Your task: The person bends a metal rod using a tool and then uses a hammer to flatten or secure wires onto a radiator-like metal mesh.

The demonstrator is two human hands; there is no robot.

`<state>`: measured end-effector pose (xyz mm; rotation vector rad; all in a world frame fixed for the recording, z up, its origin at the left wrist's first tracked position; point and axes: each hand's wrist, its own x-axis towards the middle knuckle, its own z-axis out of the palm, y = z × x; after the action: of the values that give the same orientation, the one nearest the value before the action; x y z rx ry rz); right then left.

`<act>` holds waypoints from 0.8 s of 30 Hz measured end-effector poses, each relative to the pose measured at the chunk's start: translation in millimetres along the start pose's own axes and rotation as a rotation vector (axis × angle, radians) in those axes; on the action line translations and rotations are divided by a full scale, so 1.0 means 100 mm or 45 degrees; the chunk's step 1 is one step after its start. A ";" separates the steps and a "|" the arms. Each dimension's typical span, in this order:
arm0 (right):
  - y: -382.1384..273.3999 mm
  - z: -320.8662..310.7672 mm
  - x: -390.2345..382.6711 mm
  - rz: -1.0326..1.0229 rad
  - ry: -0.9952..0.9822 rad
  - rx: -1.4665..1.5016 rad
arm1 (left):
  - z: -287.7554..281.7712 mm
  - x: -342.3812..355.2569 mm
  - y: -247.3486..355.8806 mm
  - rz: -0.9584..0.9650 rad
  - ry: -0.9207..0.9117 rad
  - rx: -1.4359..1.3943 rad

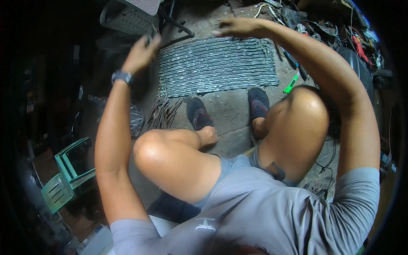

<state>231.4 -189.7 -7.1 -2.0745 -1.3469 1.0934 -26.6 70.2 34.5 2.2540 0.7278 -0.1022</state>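
Observation:
A mat of grey-silver ribbed strips lies on the floor in front of my feet. My left hand, with a dark watch on its wrist, is above the mat's far left corner. Its fingers are curled around something small and dark, too blurred to name. Beyond the far edge of the mat, toward the right, my right hand reaches inward with its fingers stretched and apart. Nothing shows in it. A bundle of thin brown rods rests near the mat's near left corner.
A green utility knife lies right of the mat. Tangled cables and tools fill the far right. A pale perforated basket stands far left, beside a dark metal leg. A green plastic stool is at the left.

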 end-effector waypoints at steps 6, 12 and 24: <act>2.14 0.03 0.14 0.175 -0.022 -0.925 | 0.92 -0.95 -2.46 -0.246 -0.052 0.689; 3.06 0.35 0.02 0.281 0.330 -0.547 | 1.29 -1.40 -2.80 -0.334 0.060 0.854; 3.36 0.52 0.76 0.285 0.654 -0.540 | 2.30 1.21 -0.80 0.608 -0.228 0.693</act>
<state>393.8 -269.7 -305.5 -2.6215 -1.1694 0.3052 64.8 14.0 -215.2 2.8244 0.0459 -0.2937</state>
